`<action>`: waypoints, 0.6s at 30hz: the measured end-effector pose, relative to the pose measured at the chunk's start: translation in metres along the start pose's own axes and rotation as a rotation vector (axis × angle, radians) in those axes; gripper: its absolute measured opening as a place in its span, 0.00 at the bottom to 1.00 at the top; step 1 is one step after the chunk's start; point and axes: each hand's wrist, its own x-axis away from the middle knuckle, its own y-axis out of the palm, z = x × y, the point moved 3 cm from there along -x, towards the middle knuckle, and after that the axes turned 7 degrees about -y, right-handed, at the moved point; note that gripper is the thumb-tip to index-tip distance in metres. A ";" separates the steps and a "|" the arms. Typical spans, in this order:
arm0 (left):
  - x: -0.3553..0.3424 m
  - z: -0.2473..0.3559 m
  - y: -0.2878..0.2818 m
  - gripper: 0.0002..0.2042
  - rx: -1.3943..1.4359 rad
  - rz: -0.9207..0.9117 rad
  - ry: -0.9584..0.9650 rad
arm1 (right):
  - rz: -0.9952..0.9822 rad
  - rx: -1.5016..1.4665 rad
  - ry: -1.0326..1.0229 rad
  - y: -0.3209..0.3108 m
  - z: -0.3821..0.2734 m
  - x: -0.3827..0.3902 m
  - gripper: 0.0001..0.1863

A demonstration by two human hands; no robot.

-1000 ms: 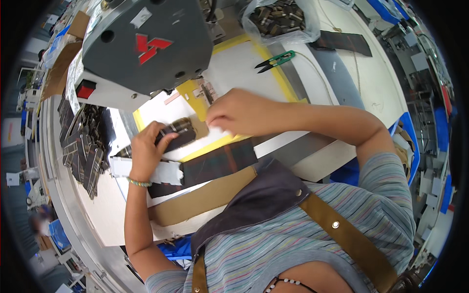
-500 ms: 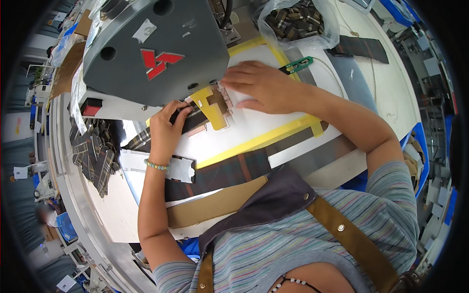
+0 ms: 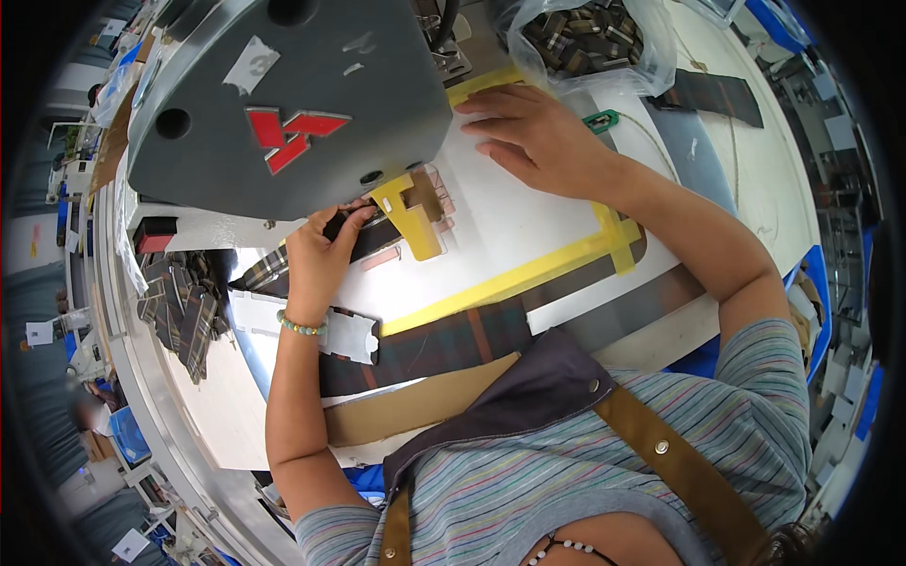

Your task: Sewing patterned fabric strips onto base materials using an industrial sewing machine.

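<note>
The left hand [image 3: 319,269] pinches the dark plaid strip [image 3: 377,234] between thumb and fingers, just beside the yellow template [image 3: 424,244] below the grey machine head [image 3: 377,94]; the right hand [image 3: 543,141] is apart from it, fingers loosely spread over the white sheet [image 3: 491,241]. The cloth looks light, soft and easily creased — best held flat by its edges, near the template.

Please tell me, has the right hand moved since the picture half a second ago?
Yes: judged against the yellow template, the right hand has moved toward the picture's top and slightly right, farther from it.
</note>
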 end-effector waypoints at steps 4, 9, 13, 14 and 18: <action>0.002 0.007 0.002 0.09 -0.021 0.007 0.025 | 0.031 -0.135 -0.087 -0.003 -0.006 -0.001 0.10; 0.002 0.008 -0.001 0.09 -0.045 0.015 0.046 | -0.019 -0.179 -0.250 0.000 -0.025 -0.004 0.12; 0.001 0.006 0.000 0.10 -0.028 0.020 0.070 | -0.113 -0.156 -0.325 0.004 -0.029 -0.002 0.17; 0.001 0.006 0.001 0.10 -0.027 0.023 0.067 | -0.114 -0.157 -0.328 0.004 -0.030 -0.003 0.17; 0.003 0.007 -0.002 0.09 -0.030 0.064 0.078 | -0.256 -0.133 -0.345 0.006 -0.038 -0.005 0.21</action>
